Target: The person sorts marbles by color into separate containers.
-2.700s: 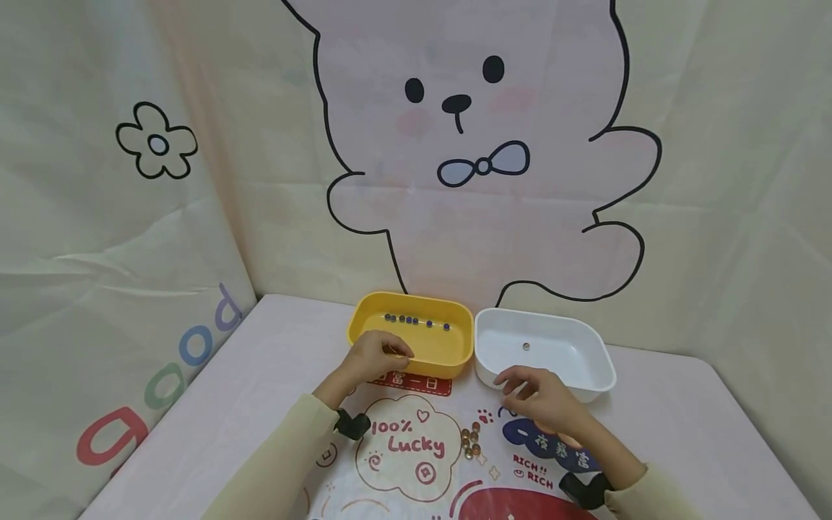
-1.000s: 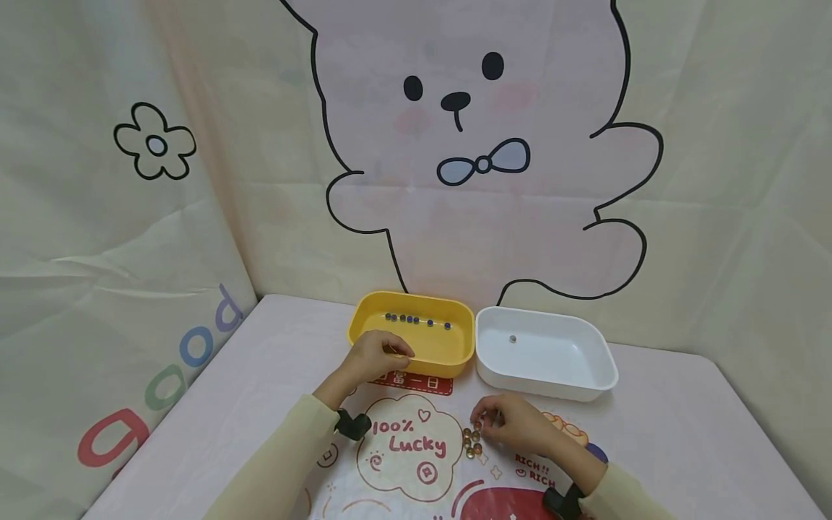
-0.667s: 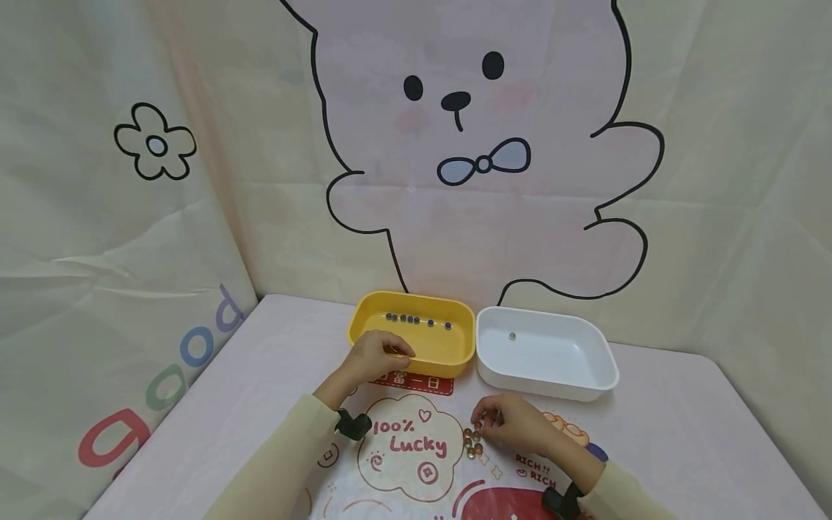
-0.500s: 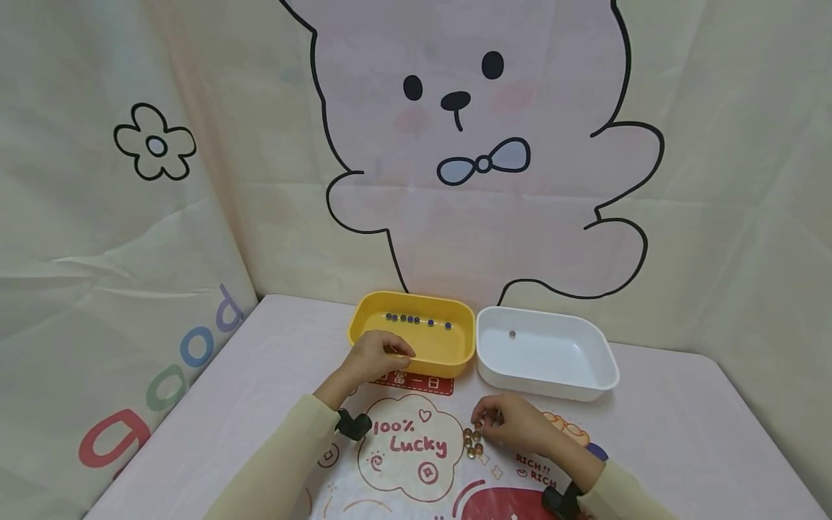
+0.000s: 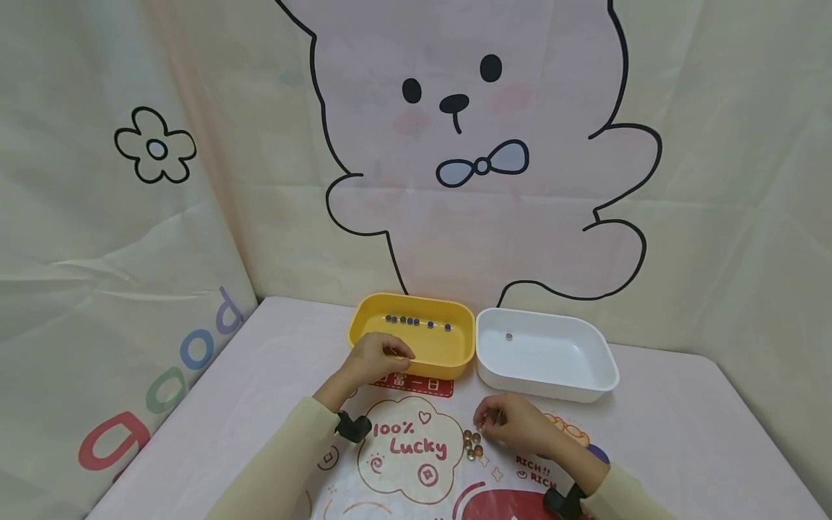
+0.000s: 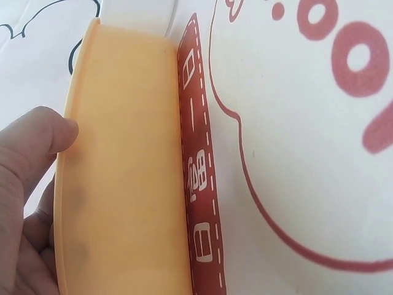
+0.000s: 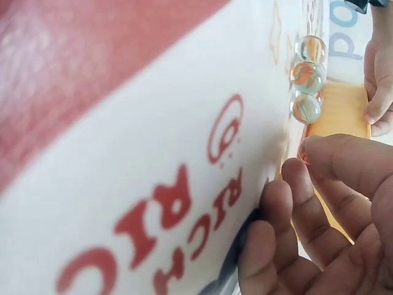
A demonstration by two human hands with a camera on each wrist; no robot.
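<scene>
My left hand point(image 5: 373, 357) grips the near rim of the yellow tray point(image 5: 435, 354). In the left wrist view its thumb point(image 6: 58, 132) lies on the tray's outer wall, with other fingers behind the rim. A row of several dark blue marbles point(image 5: 409, 321) lies in that tray. My right hand point(image 5: 516, 422) pinches an orange-tinted glass marble point(image 7: 304, 149) between thumb and forefinger, mostly hidden by the fingertips. Just beside it, several amber-swirled marbles point(image 5: 478, 450) sit in a small cluster on the printed cloth. One marble point(image 5: 509, 336) lies in the white tray point(image 5: 559, 354).
Both trays stand side by side at the back of the table point(image 5: 286, 339), close to the fabric backdrop point(image 5: 468, 238) with a printed bear. Another printed fabric sheet point(image 5: 130, 303) hangs along the left side.
My right hand has come from the white tray to the marble cluster and now lifts one marble slightly. The marble in the white tray has rolled left. My left hand stays put.
</scene>
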